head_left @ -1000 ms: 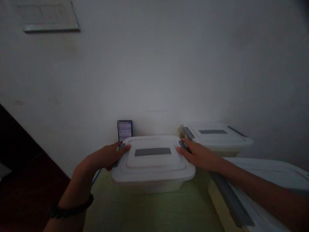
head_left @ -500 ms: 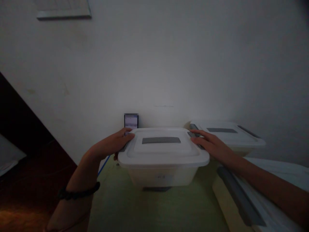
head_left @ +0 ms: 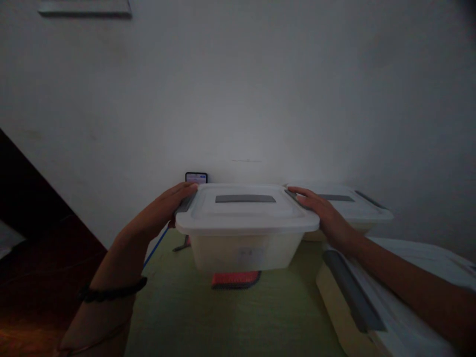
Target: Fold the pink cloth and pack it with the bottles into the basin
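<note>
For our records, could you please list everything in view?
Held box: 1, white and grey, centre
Rear box: 1, white and grey, right rear
Near box: 1, white and grey, lower right
Phone: 1, dark edged, behind held box
Patterned item: 1, red and dark, below held box
Small item: 1, dark, below left hand
Thin strip: 1, blue, left
Tabletop: 1, green, below
Wall: 1, pale grey, behind
Wall fixture: 1, grey, upper left
Floor: 1, dark red, lower left
Bracelet: 1, black, left wrist
Left hand, right hand: 2, bare, held box's ends
</note>
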The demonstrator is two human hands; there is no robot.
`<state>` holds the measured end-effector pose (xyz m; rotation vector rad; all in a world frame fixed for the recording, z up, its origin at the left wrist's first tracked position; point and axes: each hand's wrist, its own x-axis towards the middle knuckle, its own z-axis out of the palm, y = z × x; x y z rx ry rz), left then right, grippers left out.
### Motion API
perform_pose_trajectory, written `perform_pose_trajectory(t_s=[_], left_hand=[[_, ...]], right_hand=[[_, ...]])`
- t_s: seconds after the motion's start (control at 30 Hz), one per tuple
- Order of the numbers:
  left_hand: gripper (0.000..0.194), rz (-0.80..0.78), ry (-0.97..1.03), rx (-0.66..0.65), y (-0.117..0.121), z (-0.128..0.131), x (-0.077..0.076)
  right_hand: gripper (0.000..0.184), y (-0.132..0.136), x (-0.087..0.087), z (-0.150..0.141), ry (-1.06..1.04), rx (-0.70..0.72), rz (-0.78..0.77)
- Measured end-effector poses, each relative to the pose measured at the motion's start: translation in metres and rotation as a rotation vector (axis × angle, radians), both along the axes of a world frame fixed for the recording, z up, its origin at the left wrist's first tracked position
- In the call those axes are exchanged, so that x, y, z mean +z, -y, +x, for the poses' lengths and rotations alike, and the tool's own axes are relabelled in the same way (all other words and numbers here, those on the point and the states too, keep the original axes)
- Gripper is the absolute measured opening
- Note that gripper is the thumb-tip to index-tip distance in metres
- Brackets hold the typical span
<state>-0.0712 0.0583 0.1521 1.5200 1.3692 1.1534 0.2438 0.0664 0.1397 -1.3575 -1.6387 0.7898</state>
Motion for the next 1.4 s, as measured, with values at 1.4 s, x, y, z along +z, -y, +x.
perform_pose_trajectory(t_s=[1.4], left_hand=[[0.085,0.751,-0.104,-0.311,-0.094,0.253,-0.052]], right_hand=[[0.032,-0.066,-0.009,0.208,-0.683,-0.354,0.255]])
